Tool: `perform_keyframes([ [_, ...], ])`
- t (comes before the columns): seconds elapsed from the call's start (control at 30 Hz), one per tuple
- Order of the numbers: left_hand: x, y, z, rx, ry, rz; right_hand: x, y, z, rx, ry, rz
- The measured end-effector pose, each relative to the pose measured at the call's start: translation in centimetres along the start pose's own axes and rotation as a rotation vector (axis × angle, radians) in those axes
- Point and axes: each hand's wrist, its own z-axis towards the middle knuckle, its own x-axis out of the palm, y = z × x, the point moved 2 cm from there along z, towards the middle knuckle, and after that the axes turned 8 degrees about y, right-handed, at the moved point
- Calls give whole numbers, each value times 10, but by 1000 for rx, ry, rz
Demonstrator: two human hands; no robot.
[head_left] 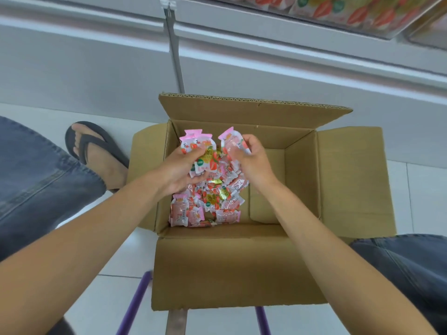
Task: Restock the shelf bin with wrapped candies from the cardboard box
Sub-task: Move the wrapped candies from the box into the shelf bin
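An open cardboard box (300, 170) stands on the floor in front of me, flaps spread. A heap of pink, strawberry-printed wrapped candies (208, 201) lies in its left half. My left hand (179, 170) is inside the box, closed around a bunch of the candies, with several packets sticking up above the fingers. My right hand (251, 158) is beside it, closed on another few packets. The clear shelf bin (338, 18) with the same candies shows at the top right, above the box.
White shelving (121, 56) with a metal upright (174, 49) runs behind the box. A foot in a black flip-flop (96, 151) is left of the box, jeans-clad knees on both sides. Purple bars (135, 303) lie below the box on the white tiled floor.
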Motion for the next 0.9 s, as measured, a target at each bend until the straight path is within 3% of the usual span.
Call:
perform_keyframes([
  [0.03, 1, 0, 0, 1, 11, 16, 6, 0, -1, -76, -26, -188],
  [0.1, 7, 5, 1, -5, 88, 21, 23, -4, -3, -141, 169, -398],
  [0.17, 6, 11, 2, -15, 69, 16, 23, -5, -2, -18, 363, -148],
  [0.23, -8, 16, 7, -39, -27, -60, 4, -16, 12, 67, 272, 147],
  [0.27, -17, 19, 11, -58, -62, -110, -6, -30, 24, 92, 146, 96],
  [0.33, -27, 24, 16, -93, -113, -167, -13, -68, 48, 120, 23, -228],
  [0.47, -29, 30, 21, -106, -148, -75, 27, -134, 74, -32, 321, -951],
  [0.53, -33, 32, 23, -106, -139, -50, 30, -148, 77, -150, 281, -1084],
  [0.63, -32, 33, 24, -103, -100, -43, 12, -146, 73, -168, 276, -944],
  [0.77, -22, 32, 26, -30, -75, 88, -31, -103, 58, -51, 304, -757],
  [0.9, -13, 27, 29, 24, -56, 186, -50, -43, 43, 54, 568, -534],
])
